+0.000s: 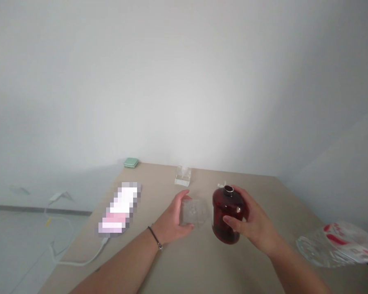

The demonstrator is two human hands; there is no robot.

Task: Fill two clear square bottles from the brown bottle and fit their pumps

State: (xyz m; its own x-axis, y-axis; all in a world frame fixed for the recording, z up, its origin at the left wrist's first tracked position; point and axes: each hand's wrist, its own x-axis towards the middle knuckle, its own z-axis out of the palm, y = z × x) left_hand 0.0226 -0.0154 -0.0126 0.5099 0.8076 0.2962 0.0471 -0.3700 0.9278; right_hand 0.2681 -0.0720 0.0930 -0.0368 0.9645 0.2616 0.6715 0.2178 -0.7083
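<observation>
1. The right hand [254, 217] is closed around the body of a dark red bottle [224, 222], with the fingers wrapped across its near side and the thumb out of clear view.
2. The bottle stands just right of the middle of the frame. Its long axis runs almost straight up the picture, and its neck, ringed in silver at the mouth, points up and slightly away from the person. I cannot tell whether its base touches the tabletop [184, 261].
3. The left hand [171, 218], half-curled and palm down, lies against the edge of a clear square piece [192, 212], just left of the bottle. I cannot tell whether it grips the piece.
4. A black cord bracelet [155, 237] circles the left wrist.
5. A clear block [182, 177] sits beyond both hands, and a green compact case [131, 163] lies at the far left corner.
6. A pixelated pink-and-white item [119, 208] lies on the left, a white cable [79, 261] trails at lower left, and a plastic bag with red print [337, 245] lies at the right.
</observation>
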